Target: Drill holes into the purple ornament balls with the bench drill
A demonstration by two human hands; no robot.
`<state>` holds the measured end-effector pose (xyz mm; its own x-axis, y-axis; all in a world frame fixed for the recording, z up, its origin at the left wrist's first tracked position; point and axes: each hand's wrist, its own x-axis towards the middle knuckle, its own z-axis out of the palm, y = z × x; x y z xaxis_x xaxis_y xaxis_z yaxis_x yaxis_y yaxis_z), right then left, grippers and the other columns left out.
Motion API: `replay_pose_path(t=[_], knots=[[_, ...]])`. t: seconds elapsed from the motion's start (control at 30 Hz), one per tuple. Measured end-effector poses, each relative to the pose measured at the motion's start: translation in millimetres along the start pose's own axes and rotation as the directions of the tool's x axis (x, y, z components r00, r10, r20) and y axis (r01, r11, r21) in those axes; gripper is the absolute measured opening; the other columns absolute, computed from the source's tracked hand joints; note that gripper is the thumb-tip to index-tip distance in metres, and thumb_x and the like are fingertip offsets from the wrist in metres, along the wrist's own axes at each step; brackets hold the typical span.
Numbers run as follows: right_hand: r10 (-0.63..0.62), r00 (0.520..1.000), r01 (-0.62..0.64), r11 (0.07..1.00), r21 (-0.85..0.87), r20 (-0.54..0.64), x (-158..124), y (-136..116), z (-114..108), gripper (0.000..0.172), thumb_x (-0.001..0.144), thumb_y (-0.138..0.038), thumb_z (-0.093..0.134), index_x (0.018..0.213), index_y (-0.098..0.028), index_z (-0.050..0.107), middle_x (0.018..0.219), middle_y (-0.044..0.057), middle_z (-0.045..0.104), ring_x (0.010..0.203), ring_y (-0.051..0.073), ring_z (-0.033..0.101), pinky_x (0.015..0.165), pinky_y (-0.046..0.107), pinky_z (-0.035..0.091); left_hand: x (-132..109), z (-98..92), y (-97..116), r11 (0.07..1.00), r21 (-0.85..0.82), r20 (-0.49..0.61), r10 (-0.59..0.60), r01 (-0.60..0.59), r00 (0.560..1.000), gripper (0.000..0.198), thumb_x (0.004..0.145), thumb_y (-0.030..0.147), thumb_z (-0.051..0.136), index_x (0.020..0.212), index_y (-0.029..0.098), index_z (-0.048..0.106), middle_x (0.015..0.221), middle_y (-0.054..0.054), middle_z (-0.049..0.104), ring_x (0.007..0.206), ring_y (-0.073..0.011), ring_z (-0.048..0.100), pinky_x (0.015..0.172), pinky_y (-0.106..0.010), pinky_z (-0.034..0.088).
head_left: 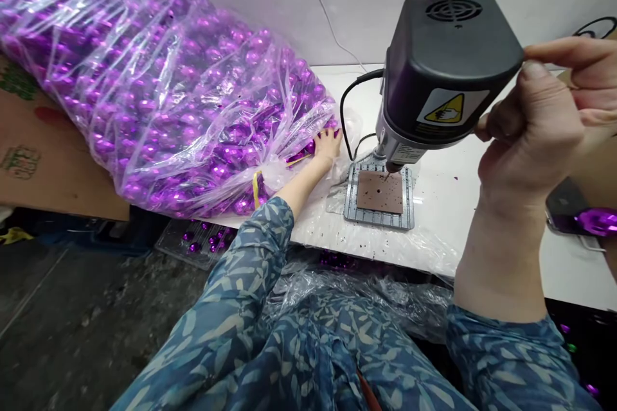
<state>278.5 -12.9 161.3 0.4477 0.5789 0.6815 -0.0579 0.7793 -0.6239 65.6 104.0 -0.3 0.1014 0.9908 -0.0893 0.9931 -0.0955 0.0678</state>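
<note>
My left hand [328,144] reaches into the gap of a large clear plastic bag [193,96] full of shiny purple balls, its fingers spread over the balls. A black drill press head [448,64] with a yellow warning label stands over a small slotted metal base [353,205]. On that base lies a brown square plate [380,192] with a hole and dark crumbs, just under the drill bit [387,176]. My right hand [540,99] is closed at the right side of the drill head; what its curled fingers hold is hidden.
A cardboard box [53,154] sits under the bag at the left. A grey tray [180,244] with purple balls is below the table edge. At the right lies a dark device [563,205] beside a purple ball [598,221]. Crumpled clear plastic [357,282] hangs over my lap.
</note>
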Motion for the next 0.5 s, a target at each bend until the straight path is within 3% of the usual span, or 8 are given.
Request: replay_pose_path(t=[0.13, 0.23, 0.3, 0.37, 0.43, 0.5], knots=[[0.018, 1.0, -0.018, 0.999, -0.036, 0.01, -1, -1, -2, 0.008, 0.076, -0.023, 0.079, 0.082, -0.02, 0.076, 0.078, -0.005, 0.072, 0.039, -0.002, 0.037, 0.038, 0.017, 0.02, -28, 3.5, -10, 0.995, -0.089, 0.041, 0.055, -0.051, 0.998, 0.042, 0.101, 0.019, 0.061, 0.142, 0.018, 0.067, 0.154, -0.022, 0.061, 0.151, -0.0402, 0.048, 0.129, -0.065, 0.031], [0.008, 1.0, -0.008, 1.0, -0.023, 0.0, -1, 1, -2, 0.005, 0.078, -0.022, 0.077, 0.082, -0.019, 0.075, 0.081, -0.005, 0.073, 0.039, -0.002, 0.037, 0.038, 0.017, 0.02, -55, -0.7, -26, 0.915, -0.39, -0.217, 0.017, -0.103, 0.976, 0.025, 0.104, 0.032, 0.063, 0.125, 0.021, 0.072, 0.138, -0.017, 0.069, 0.135, -0.0337, 0.06, 0.121, -0.055, 0.044], [-0.002, 1.0, 0.002, 1.0, -0.018, -0.007, -1, 3, -3, 0.01, 0.079, -0.024, 0.08, 0.082, -0.017, 0.073, 0.079, -0.003, 0.071, 0.038, -0.002, 0.036, 0.038, 0.018, 0.02, -74, -6.4, -35, 0.722, -0.679, -0.338, -0.145, -0.134, 0.93, 0.03, 0.111, 0.044, 0.051, 0.118, 0.022, 0.071, 0.122, -0.013, 0.073, 0.114, -0.0262, 0.068, 0.102, -0.042, 0.055], [-0.008, 1.0, 0.008, 1.0, -0.022, -0.007, 0, 5, -3, 0.017, 0.078, -0.03, 0.083, 0.082, -0.016, 0.073, 0.066, -0.005, 0.06, 0.037, -0.001, 0.034, 0.037, 0.019, 0.021, -95, -13.2, -39, 0.41, -0.902, -0.247, -0.232, -0.136, 0.941, 0.044, 0.112, 0.058, 0.041, 0.118, 0.024, 0.068, 0.104, -0.009, 0.073, 0.092, -0.0207, 0.07, 0.078, -0.032, 0.056], [-0.002, 1.0, 0.002, 1.0, -0.021, 0.002, 0, 5, -3, 0.02, 0.076, -0.032, 0.085, 0.082, -0.018, 0.073, 0.053, -0.008, 0.042, 0.036, 0.001, 0.032, 0.035, 0.02, 0.022, -116, -19.5, -37, 0.119, -0.991, -0.071, -0.134, -0.055, 0.989, 0.053, 0.108, 0.069, 0.044, 0.12, 0.023, 0.067, 0.093, -0.007, 0.072, 0.077, -0.0173, 0.067, 0.062, -0.028, 0.05], [0.003, 1.0, -0.003, 1.0, -0.003, 0.007, 0, 4, -2, 0.017, 0.074, -0.03, 0.084, 0.08, -0.019, 0.073, 0.048, -0.009, 0.03, 0.035, 0.002, 0.03, 0.033, 0.021, 0.021, -136, -23.2, -31, -0.033, -0.999, 0.036, 0.035, 0.038, 0.999, 0.051, 0.099, 0.068, 0.063, 0.122, 0.023, 0.066, 0.093, -0.007, 0.072, 0.071, -0.0145, 0.065, 0.058, -0.026, 0.047]])
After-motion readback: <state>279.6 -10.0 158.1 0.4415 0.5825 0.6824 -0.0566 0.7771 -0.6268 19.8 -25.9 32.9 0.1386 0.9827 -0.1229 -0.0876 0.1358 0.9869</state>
